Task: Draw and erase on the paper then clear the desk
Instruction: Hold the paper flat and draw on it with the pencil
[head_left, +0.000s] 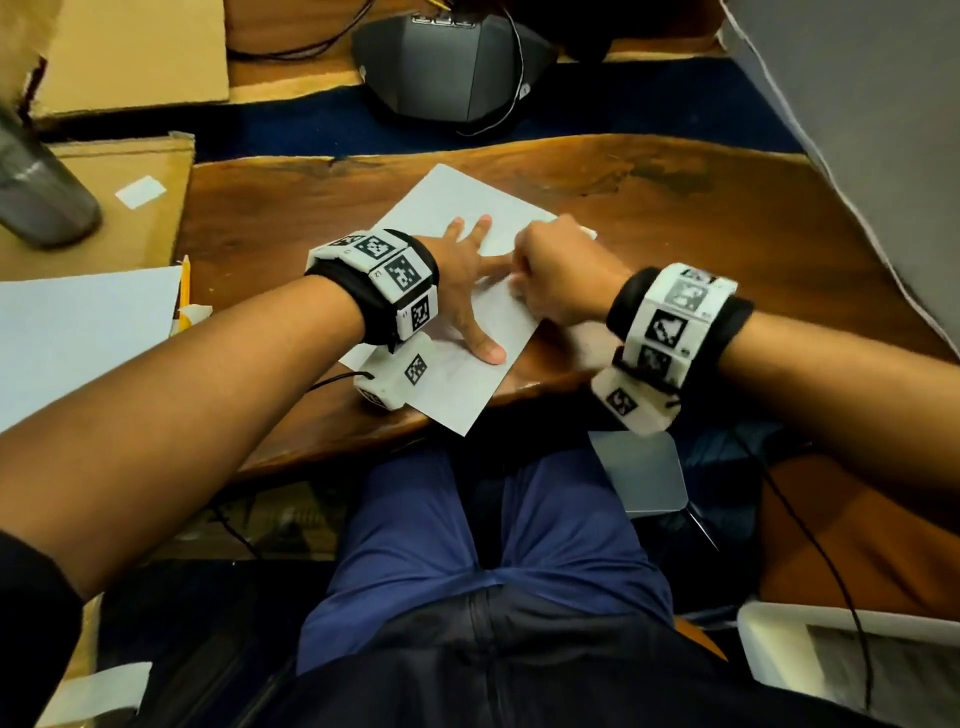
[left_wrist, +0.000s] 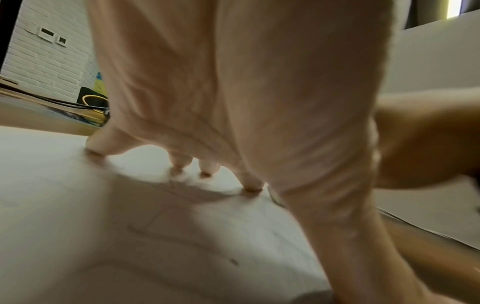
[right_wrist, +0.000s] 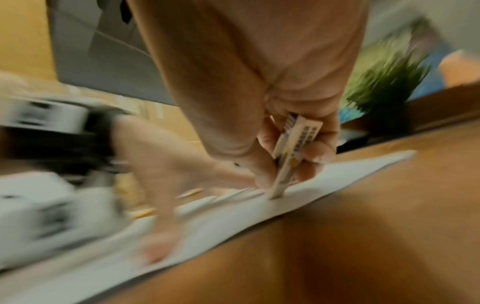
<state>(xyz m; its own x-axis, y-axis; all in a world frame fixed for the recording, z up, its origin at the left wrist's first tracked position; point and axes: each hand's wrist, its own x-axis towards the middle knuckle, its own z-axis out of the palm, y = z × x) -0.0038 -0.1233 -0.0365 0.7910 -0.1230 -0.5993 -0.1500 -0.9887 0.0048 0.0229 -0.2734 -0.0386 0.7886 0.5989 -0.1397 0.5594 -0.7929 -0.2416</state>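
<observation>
A white sheet of paper (head_left: 457, 202) lies at an angle on the wooden desk (head_left: 727, 244), its near corner over the front edge. My left hand (head_left: 467, 291) lies flat on the sheet with fingers spread, fingertips (left_wrist: 252, 186) pressing it down. My right hand (head_left: 561, 270) pinches a white eraser (right_wrist: 291, 156) in a printed sleeve, its tip touching the paper (right_wrist: 233, 218) beside the left hand (right_wrist: 166, 185). Faint pencil lines show on the paper (left_wrist: 182, 236) in the left wrist view. The eraser is hidden by the fist in the head view.
A yellow pencil (head_left: 184, 291) lies left of the desk beside another white sheet (head_left: 78, 338). Cardboard (head_left: 130, 208) and a grey metal cylinder (head_left: 36, 182) sit at far left. A dark device with cables (head_left: 457, 67) stands behind. A green plant (right_wrist: 384, 80) is off right.
</observation>
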